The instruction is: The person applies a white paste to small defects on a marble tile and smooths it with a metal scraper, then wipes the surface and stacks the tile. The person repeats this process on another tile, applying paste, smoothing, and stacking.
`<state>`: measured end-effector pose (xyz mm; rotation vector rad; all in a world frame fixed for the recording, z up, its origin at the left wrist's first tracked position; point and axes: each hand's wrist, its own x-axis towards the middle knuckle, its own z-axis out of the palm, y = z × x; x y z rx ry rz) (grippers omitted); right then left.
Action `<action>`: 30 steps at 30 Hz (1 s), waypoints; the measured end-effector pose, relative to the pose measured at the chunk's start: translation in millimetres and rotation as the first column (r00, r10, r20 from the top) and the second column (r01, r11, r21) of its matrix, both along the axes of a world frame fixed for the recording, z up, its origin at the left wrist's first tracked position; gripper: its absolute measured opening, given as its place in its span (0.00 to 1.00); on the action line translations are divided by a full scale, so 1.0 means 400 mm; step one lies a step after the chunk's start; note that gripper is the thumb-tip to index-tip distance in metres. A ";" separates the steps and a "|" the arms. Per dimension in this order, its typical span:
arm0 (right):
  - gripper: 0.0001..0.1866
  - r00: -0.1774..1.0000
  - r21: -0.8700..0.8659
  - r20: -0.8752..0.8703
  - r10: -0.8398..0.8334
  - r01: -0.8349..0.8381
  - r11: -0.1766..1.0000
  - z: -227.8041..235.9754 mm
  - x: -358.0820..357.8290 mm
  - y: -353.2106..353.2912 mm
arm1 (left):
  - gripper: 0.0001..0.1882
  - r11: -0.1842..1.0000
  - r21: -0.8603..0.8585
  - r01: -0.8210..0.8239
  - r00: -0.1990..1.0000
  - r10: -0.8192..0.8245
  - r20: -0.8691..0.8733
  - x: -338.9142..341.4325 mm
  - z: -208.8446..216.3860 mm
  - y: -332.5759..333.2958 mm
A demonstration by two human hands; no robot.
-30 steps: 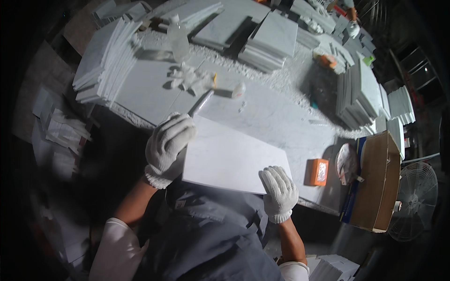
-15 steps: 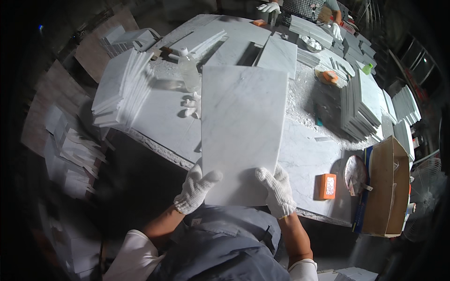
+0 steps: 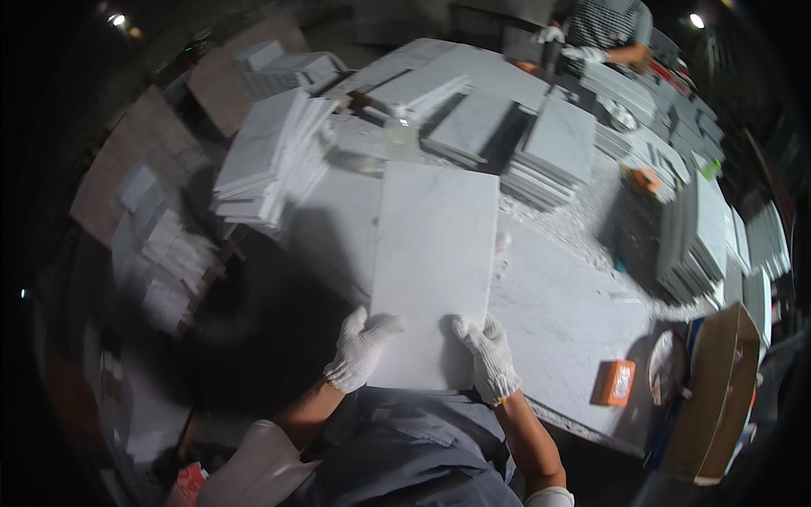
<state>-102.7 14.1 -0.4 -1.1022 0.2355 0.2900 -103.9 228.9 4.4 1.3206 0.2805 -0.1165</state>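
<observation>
A pale, faintly veined stone slab (image 3: 432, 270) stands tilted in front of my body, its lower edge close to my apron. My left hand (image 3: 359, 348), in a white knitted glove, grips its left edge near the bottom, thumb on the face. On the opposite edge my right hand (image 3: 488, 355), gloved likewise, holds it the same way. The fingers behind the slab are hidden. Beyond it lies the dusty worktable (image 3: 557, 296). A clear bottle (image 3: 400, 131) stands past the slab's top edge.
Slab stacks stand at the left (image 3: 270, 156), centre (image 3: 551, 152) and right (image 3: 697, 237) of the table. At the near right are an orange block (image 3: 617, 383), a round plastic-wrapped item (image 3: 666, 367) and an open cardboard box (image 3: 714, 393). Across the table another person (image 3: 604, 34) works in white gloves.
My view has turned left, so the table and stacks sit farther right and lower. The slab stays in both hands and looks somewhat smaller. The other person's hands have come closer together.
</observation>
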 end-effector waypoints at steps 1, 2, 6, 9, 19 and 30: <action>0.21 0.999 -0.039 0.033 0.018 -0.017 0.999 0.003 0.010 0.014 | 0.15 1.000 0.018 -0.001 1.000 0.001 0.003 0.007 0.008 0.016; 0.23 0.998 -0.076 0.051 0.024 -0.020 0.997 0.007 0.022 0.031 | 0.15 0.997 0.072 0.002 0.999 -0.006 0.049 0.017 0.019 0.036; 0.25 0.975 -0.076 0.163 0.152 -0.141 0.987 0.013 0.058 0.076 | 0.13 0.959 0.245 -0.141 0.990 0.129 0.065 0.068 0.091 0.139; 0.26 0.965 -0.115 0.117 0.233 -0.220 0.969 -0.015 0.069 0.072 | 0.13 0.962 0.226 -0.152 0.975 0.107 0.196 0.156 0.171 0.264; 0.24 0.961 -0.752 0.176 0.214 -0.009 0.659 -0.125 0.048 -0.076 | 0.21 0.952 0.258 -0.166 0.959 0.095 0.266 0.595 0.370 0.745; 0.22 0.966 -0.765 0.220 0.138 0.083 0.639 -0.144 0.038 -0.059 | 0.31 0.431 0.896 -0.103 0.980 0.198 0.017 0.774 0.329 0.926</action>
